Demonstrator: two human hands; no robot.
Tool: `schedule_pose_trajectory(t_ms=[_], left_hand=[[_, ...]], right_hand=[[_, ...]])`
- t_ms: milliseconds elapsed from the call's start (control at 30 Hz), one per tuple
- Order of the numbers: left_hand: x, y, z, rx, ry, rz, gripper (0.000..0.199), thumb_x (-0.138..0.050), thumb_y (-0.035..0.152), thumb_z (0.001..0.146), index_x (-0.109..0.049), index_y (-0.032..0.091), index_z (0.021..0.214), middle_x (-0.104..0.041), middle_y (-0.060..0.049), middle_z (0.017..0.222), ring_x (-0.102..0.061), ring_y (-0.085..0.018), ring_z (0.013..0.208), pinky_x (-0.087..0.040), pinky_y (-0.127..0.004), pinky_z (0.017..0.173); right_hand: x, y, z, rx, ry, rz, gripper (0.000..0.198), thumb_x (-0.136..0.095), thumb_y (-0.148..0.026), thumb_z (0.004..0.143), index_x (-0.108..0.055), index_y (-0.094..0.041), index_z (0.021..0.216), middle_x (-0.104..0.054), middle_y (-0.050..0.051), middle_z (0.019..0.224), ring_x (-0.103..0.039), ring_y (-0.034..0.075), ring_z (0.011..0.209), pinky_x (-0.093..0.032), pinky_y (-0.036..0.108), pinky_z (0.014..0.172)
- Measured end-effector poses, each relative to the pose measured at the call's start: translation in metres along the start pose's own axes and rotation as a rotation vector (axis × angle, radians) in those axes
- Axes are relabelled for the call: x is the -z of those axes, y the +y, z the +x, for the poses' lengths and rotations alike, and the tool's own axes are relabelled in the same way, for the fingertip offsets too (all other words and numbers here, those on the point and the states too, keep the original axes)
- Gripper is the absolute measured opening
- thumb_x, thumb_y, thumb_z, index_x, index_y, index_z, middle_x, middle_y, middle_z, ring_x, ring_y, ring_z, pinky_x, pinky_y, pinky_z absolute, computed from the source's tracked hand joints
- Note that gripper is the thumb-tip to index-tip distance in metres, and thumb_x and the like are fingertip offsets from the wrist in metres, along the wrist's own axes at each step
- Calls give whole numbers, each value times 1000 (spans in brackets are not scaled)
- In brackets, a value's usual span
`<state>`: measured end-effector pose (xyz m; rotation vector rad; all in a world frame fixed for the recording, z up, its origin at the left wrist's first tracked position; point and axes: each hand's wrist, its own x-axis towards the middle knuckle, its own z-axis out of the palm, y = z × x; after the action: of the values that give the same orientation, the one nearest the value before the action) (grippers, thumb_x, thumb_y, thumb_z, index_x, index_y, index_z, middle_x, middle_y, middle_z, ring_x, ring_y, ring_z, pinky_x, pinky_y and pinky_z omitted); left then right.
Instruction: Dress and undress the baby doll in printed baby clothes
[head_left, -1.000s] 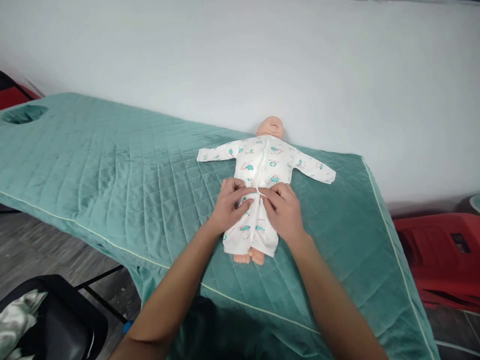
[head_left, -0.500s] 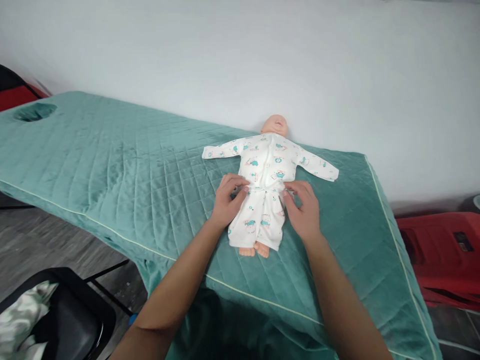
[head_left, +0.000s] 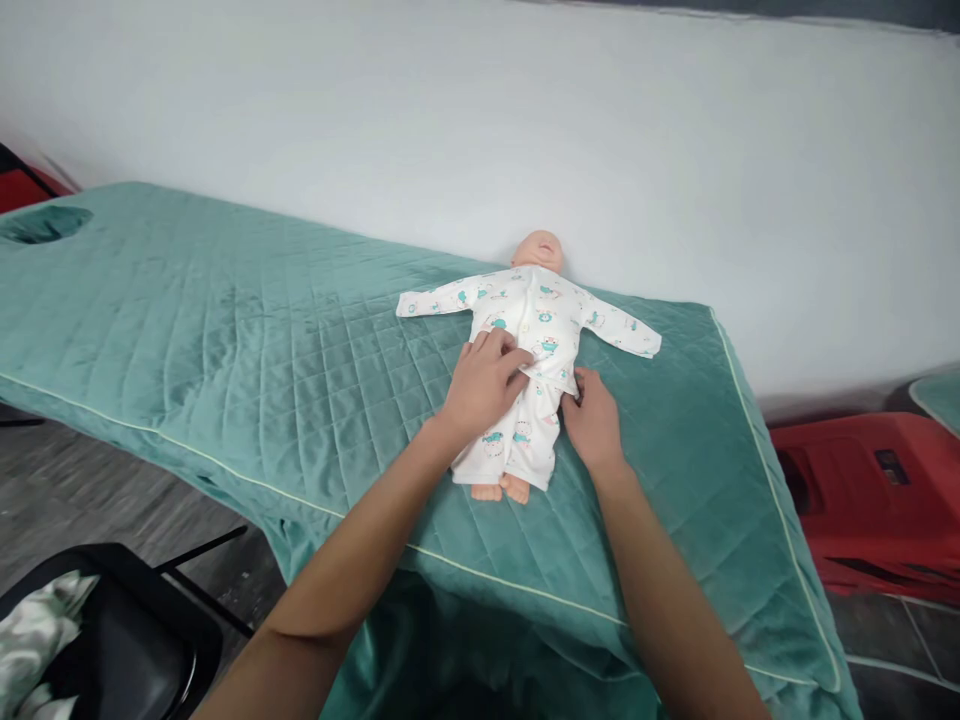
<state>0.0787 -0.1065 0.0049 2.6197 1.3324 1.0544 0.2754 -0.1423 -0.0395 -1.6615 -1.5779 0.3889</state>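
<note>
A baby doll lies face up on a green quilted bed cover, with its feet toward me. It wears a white printed long-sleeved shirt and matching trousers. Across the doll's belly, my left hand is closed, with index finger and thumb on either side of the shirt's front hem. At the doll's side, my right hand pinches the hem's corner near the waist. The hem lies over the trousers' top there. My left hand hides the other side of the waist.
The quilted cover has a hole at its far left. A white wall stands behind. A black chair holds a crumpled patterned cloth at lower left. Red plastic furniture stands at right.
My left hand has moved right, from the waist's side onto the belly. The shirt hem now hangs lower over the trousers' waist on the right. My right hand remains by that side.
</note>
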Motion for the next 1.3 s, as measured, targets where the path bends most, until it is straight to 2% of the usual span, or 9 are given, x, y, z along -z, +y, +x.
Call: schedule_pose_trajectory(t_ms=[100,233,400,600,700,800,867,1067,1300], left_hand=[[-6,-4,0,72,98,-182,13,-59,18,88,-69,23,95,-59,-5,95,-56,-21,95,-43,-38,85],[-8,-7,0,134,206,-365,14,-57,13,86,-66,21,89,-58,-3,91,-57,-19,92,-45,-35,87],[-8,-8,-6,115,223,-324,18,-57,6,79,-64,22,85,-57,-3,90,-54,-19,92,-43,-37,87],[6,2,-36,163,250,-280,17,-54,10,85,-66,21,92,-58,-5,100,-52,-21,99,-43,-40,91],[22,18,-62,73,124,-261,16,-54,13,89,-66,22,96,-62,-5,100,-54,-21,99,-43,-40,89],[39,34,-85,-18,-95,-217,17,-54,16,92,-65,24,102,-69,-4,105,-57,-23,106,-42,-42,92],[50,43,-96,-32,-175,-198,21,-53,16,93,-64,24,109,-70,-4,110,-56,-23,115,-41,-43,97],[61,56,-104,-50,-272,-144,28,-47,18,96,-63,23,118,-69,-4,120,-52,-23,123,-39,-44,107],[58,70,-98,-10,-322,-57,24,-43,24,100,-65,23,109,-69,-3,114,-54,-21,117,-32,-48,114]], right_hand=[[6,-3,-3,-19,43,9,14,-52,-26,82,-55,-21,95,-62,2,80,-56,19,67,-44,33,67],[13,-6,-11,54,71,-84,4,-53,-25,79,-48,-24,79,-48,-4,65,-48,16,59,-39,29,62],[12,-6,-13,141,-61,-232,7,-51,-22,81,-48,-24,75,-53,-2,75,-47,16,64,-31,28,57],[17,-5,-15,143,-61,-56,5,-55,-27,85,-57,-22,85,-58,2,87,-54,17,72,-43,31,68],[22,-10,-30,112,-40,73,8,-55,-29,88,-57,-22,88,-59,2,85,-56,18,76,-46,33,72],[27,-19,-61,99,-114,117,8,-55,-30,91,-56,-22,88,-58,0,79,-56,17,73,-46,32,70],[29,-26,-86,128,-165,93,7,-55,-29,93,-56,-22,90,-59,0,81,-56,17,75,-46,33,72],[22,-37,-133,224,-162,-73,16,-57,-22,91,-56,-21,107,-63,7,102,-58,24,97,-44,39,84],[12,-41,-129,138,-95,-100,8,-52,-22,95,-56,-20,101,-61,5,92,-55,22,84,-41,34,74]])
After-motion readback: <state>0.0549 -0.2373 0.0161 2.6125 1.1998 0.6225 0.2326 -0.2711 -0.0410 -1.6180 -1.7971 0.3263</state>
